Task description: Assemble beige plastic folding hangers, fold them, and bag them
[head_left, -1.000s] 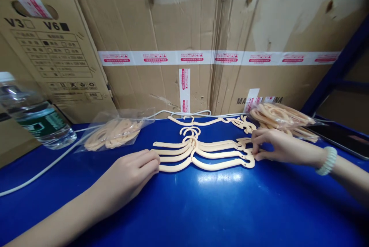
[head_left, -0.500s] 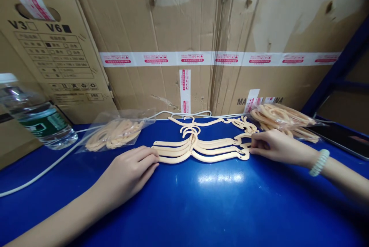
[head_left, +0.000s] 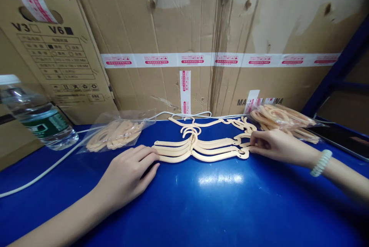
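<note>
Several beige plastic folding clothes hangers lie overlapped in a row on the blue table, their hooks pointing away from me. My left hand is closed loosely at the left tips of the front hangers; its fingertips cover those tips and the thumb sits a little apart. At the other side, my right hand pinches the curled right end of a front hanger. Behind this row lies another unfolded hanger, with a cluster of folded hanger parts at its right end.
Clear bags of hangers lie at the left and right. A water bottle stands far left beside a white cable. A dark phone-like slab lies at right. Cardboard boxes wall off the back.
My left thumb has moved slightly away from the fingers. The right hand and the hangers stay practically where they were.
</note>
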Available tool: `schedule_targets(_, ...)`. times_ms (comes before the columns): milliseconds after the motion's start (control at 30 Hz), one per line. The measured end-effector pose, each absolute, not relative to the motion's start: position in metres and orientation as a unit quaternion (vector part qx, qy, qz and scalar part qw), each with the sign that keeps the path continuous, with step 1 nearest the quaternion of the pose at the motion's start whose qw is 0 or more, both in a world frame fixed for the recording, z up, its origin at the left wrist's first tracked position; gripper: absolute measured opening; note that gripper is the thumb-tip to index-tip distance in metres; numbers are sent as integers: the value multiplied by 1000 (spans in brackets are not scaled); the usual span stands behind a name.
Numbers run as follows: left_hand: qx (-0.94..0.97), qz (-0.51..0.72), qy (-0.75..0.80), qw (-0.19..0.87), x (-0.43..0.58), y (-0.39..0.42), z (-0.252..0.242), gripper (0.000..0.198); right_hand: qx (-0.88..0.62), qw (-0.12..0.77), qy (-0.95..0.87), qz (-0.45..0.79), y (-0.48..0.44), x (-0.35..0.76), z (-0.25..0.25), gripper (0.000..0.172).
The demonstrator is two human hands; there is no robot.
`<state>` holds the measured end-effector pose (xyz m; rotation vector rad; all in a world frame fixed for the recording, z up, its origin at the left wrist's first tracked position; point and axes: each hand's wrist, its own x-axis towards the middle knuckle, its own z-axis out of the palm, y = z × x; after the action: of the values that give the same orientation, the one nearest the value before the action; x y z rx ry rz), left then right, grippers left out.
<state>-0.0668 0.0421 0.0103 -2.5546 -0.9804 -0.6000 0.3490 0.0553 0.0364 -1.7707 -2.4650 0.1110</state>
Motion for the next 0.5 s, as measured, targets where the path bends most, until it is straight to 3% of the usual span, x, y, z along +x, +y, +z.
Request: schedule_targets(500, -893, -229, -327, 206, -66, 44, 5, 18, -569, 75, -819, 5, 57, 356, 29, 31)
